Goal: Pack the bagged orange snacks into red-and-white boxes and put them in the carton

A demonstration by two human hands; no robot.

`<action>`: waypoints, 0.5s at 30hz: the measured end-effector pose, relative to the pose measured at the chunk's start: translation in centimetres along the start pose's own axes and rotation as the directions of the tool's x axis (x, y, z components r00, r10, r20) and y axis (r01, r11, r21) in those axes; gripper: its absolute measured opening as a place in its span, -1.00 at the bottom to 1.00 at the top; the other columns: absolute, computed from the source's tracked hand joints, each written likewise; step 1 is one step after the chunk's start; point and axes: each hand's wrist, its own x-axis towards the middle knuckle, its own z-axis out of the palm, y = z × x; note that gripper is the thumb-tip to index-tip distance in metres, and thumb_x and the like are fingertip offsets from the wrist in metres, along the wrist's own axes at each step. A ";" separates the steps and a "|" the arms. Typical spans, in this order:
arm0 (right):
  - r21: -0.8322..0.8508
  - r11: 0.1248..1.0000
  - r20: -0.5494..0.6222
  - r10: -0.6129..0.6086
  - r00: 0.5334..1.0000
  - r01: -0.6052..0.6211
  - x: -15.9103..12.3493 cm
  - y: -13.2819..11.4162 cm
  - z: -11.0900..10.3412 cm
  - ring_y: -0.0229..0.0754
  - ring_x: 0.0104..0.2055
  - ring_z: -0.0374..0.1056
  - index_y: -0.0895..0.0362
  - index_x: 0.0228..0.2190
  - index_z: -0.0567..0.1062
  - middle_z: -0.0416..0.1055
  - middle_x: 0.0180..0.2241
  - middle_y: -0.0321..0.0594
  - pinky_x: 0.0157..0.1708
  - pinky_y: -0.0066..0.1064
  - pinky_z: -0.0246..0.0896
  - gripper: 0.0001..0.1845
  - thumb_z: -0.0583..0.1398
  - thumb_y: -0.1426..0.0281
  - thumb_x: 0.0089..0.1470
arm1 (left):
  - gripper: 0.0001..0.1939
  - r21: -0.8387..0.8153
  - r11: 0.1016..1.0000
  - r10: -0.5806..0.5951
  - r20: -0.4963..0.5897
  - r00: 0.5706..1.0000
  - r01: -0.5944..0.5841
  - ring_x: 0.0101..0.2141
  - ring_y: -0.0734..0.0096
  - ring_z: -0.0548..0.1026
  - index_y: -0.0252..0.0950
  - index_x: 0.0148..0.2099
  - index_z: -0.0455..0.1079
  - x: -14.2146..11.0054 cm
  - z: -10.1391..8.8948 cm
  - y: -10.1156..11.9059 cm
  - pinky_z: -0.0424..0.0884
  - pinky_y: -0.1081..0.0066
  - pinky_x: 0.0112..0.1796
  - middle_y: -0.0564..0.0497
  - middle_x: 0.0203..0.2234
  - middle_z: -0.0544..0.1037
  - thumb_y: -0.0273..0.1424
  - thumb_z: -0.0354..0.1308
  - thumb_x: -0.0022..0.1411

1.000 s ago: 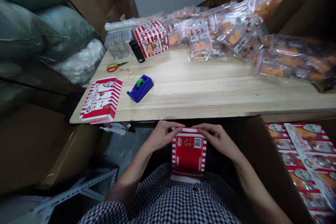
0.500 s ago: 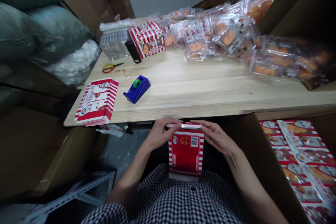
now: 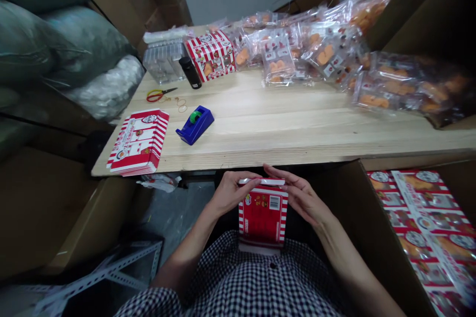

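A red box with white stripes and a barcode (image 3: 262,218) stands on my lap, just below the table's front edge. My left hand (image 3: 232,190) grips the left side of its top end, the thumb lying along the white top flap (image 3: 270,182). On the right side of that end, my right hand (image 3: 299,193) holds the box at the corner, with the index finger raised over the flap. The fingers behind the box are hidden. At the box's lower end a pale flap (image 3: 259,248) rests against my checked shirt.
On the wooden table (image 3: 260,129) lie a stack of flat red cartons (image 3: 137,141), a blue tape dispenser (image 3: 196,126), scissors (image 3: 160,94), a black cylinder (image 3: 190,73) and several bagged orange toys (image 3: 280,62). An open carton (image 3: 412,213) of packed red boxes stands at the right.
My right index finger has lifted from the top flap. My left thumb has slid slightly right along it. The box has barely moved.
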 end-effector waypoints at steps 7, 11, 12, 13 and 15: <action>0.040 0.996 -0.001 -0.075 0.997 0.075 0.4 0.4 -0.2 -0.07 0.39 0.04 -0.09 0.09 0.47 0.30 0.27 -0.27 0.40 -0.07 -0.23 -0.50 0.22 0.41 0.09 | -0.71 0.006 1.000 0.024 0.041 0.999 -0.024 -0.25 0.32 0.61 -0.22 -0.05 0.60 0.0 -0.6 0.3 0.47 0.42 -0.25 -0.04 -0.19 0.68 -0.22 0.18 0.31; -0.027 0.997 -0.003 -0.066 0.998 0.066 0.3 0.3 -0.3 -0.06 0.36 0.11 -0.07 0.07 0.48 0.33 0.25 -0.26 0.40 -0.06 -0.21 -0.53 0.26 0.39 0.10 | -0.72 0.047 0.998 0.026 0.097 0.995 -0.031 -0.22 0.33 0.62 -0.18 -0.03 0.59 -0.1 -1.1 0.3 0.48 0.40 -0.20 -0.03 -0.16 0.67 -0.22 0.17 0.32; -0.039 0.998 0.004 -0.058 0.998 0.059 0.2 0.2 -0.3 -0.05 0.35 0.13 -0.07 0.06 0.49 0.34 0.24 -0.25 0.39 -0.05 -0.18 -0.54 0.26 0.39 0.09 | -0.72 0.067 0.997 0.024 0.108 0.994 -0.031 -0.22 0.32 0.62 -0.18 -0.03 0.59 -0.1 -1.2 0.4 0.48 0.40 -0.20 -0.03 -0.16 0.67 -0.22 0.17 0.32; -0.051 0.997 0.013 -0.050 0.999 0.051 0.2 0.1 -0.3 -0.04 0.34 0.14 -0.06 0.04 0.51 0.35 0.23 -0.25 0.38 -0.05 -0.13 -0.56 0.27 0.38 0.09 | -0.72 0.092 0.995 0.022 0.117 0.993 -0.033 -0.23 0.32 0.62 -0.18 -0.03 0.59 0.0 -1.3 0.5 0.48 0.40 -0.21 -0.03 -0.17 0.68 -0.22 0.17 0.32; -0.066 0.997 0.035 -0.030 0.999 0.033 0.1 -0.1 -0.2 -0.01 0.33 0.16 -0.04 -0.01 0.56 0.31 0.26 -0.26 0.34 -0.05 -0.03 -0.62 0.25 0.37 0.11 | -0.73 0.150 0.988 0.026 0.126 0.992 -0.045 -0.25 0.31 0.62 -0.18 -0.04 0.60 0.1 -1.5 0.7 0.48 0.40 -0.25 -0.04 -0.19 0.68 -0.24 0.16 0.32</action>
